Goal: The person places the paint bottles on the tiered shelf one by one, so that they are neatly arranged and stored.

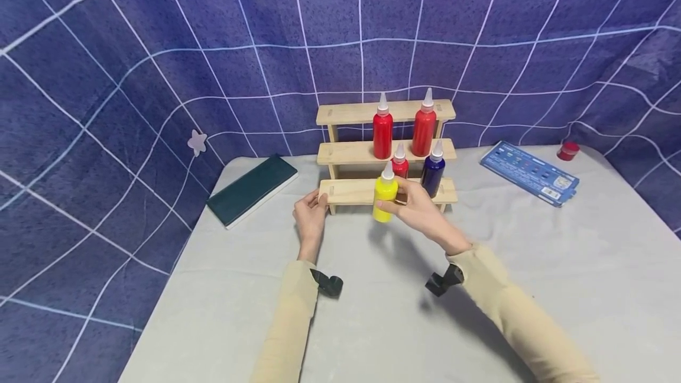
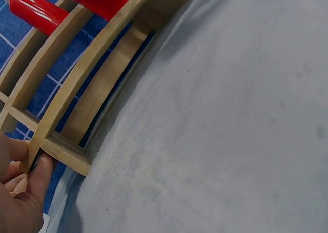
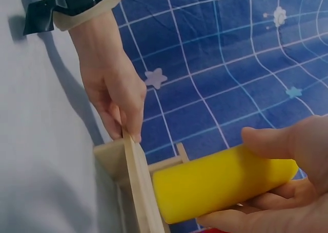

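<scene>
A yellow squeeze bottle (image 1: pixel 385 197) with a white pointed cap is held upright in my right hand (image 1: pixel 420 208), in front of the lowest step of a three-step wooden display rack (image 1: pixel 351 191). In the right wrist view, thumb and fingers wrap the yellow bottle (image 3: pixel 220 184), its base close to the step's edge. My left hand (image 1: pixel 310 217) grips the left end of that lowest step; the left wrist view shows the thumb (image 2: pixel 40 176) pressed against the wood. Behind the yellow bottle are a small red bottle (image 1: pixel 400 167) and a dark blue bottle (image 1: pixel 433 175).
Two red bottles, one left (image 1: pixel 382 135) and one right (image 1: pixel 424 132), stand on the middle step. A dark green box (image 1: pixel 252 189) lies left of the rack. On the right are a blue printed package (image 1: pixel 529 171) and a small red tub (image 1: pixel 568 151). Behind hangs a blue gridded cloth (image 1: pixel 330 22).
</scene>
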`<state>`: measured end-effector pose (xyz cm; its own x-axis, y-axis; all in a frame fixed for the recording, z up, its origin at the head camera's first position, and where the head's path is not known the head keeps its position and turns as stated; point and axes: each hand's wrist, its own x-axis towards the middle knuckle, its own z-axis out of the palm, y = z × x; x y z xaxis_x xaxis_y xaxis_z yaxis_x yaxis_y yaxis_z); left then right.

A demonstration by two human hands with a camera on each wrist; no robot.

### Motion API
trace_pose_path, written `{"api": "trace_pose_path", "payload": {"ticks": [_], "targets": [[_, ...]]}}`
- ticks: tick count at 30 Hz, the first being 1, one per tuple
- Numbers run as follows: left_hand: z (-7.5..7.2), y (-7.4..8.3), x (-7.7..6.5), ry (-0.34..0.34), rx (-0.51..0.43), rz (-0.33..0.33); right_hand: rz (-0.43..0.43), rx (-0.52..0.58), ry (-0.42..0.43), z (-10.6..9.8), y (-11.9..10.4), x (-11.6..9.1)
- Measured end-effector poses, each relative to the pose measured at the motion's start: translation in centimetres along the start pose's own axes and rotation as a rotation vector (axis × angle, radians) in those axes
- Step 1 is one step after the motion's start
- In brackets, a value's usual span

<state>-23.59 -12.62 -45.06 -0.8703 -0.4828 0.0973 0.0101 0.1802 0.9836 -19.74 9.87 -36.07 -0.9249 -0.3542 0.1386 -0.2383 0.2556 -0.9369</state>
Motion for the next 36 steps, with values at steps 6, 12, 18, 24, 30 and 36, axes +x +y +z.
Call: {"api": "trace_pose_path", "payload": {"ticks": [6, 12, 18, 24, 30, 36], "targets": [[0.1, -0.1, 0.0, 0.009, -0.007, -0.006, -0.01, 0.017, 0.03, 1.5, -0.3, 1.4], [0.0, -0.1, 0.0, -0.003, -0.013, -0.003, -0.039, 0.013, 0.065, 2.8, -0.4, 3.0], [-0.1, -0.1, 0.0, -0.006, -0.023, -0.003, -0.03, -0.015, 0.094, 3.5, -0.1, 4.4], [-0.2, -0.2, 0.0, -0.001, -0.03, -0.007, -0.016, -0.053, 0.11, 4.2, 0.2, 5.6], [-0.1, -0.2, 0.0, -0.003, -0.022, 0.013, 0.001, -0.083, 0.118, 4.6, 0.6, 6.2], [-0.3, -0.2, -0.1, -0.001, -0.023, 0.03, 0.005, -0.084, 0.123, 4.8, 1.1, 6.8]]}}
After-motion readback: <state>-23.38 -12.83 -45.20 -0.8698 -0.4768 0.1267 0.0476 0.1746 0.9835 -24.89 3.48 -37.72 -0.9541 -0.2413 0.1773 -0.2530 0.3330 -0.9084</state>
